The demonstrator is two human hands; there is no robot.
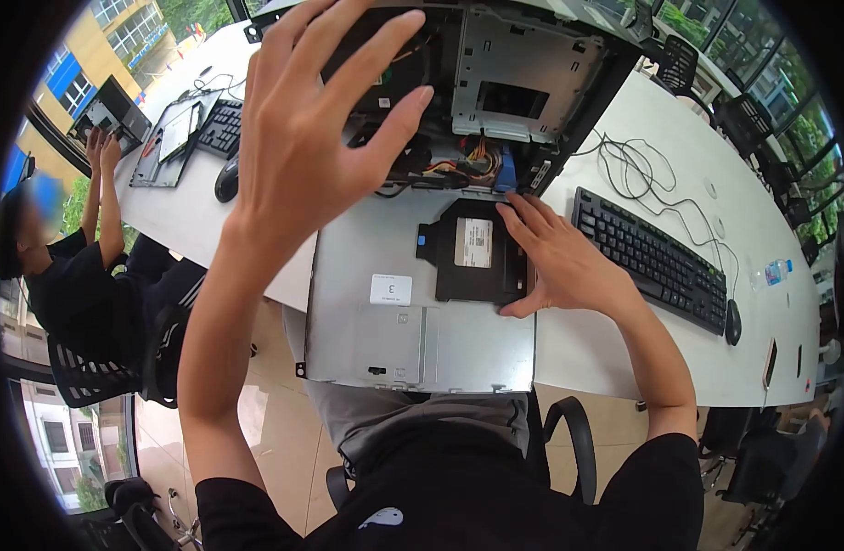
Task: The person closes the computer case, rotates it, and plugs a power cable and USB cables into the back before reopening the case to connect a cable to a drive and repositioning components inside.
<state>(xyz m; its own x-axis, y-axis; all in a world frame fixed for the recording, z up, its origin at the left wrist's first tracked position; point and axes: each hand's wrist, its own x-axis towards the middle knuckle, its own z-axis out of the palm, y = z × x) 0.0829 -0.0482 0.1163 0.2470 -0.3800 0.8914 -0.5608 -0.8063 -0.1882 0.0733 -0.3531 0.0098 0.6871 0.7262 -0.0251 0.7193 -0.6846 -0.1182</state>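
Note:
An open desktop computer case (532, 83) lies on the white table (624, 367) in front of me, its cables and metal drive cage exposed. Its grey side panel (385, 331) lies flat nearer me, with a black drive tray (472, 253) on top. My right hand (555, 262) rests on the right edge of that black tray, fingers pointing toward the case. My left hand (316, 129) is raised in the air above the case's left part, fingers spread, holding nothing.
A black keyboard (652, 257) and mouse (733, 323) with a looped cable lie to the right. At the far left another person (64, 266) works on a second machine next to another keyboard (220, 129) and mouse (226, 179). Office chairs stand around.

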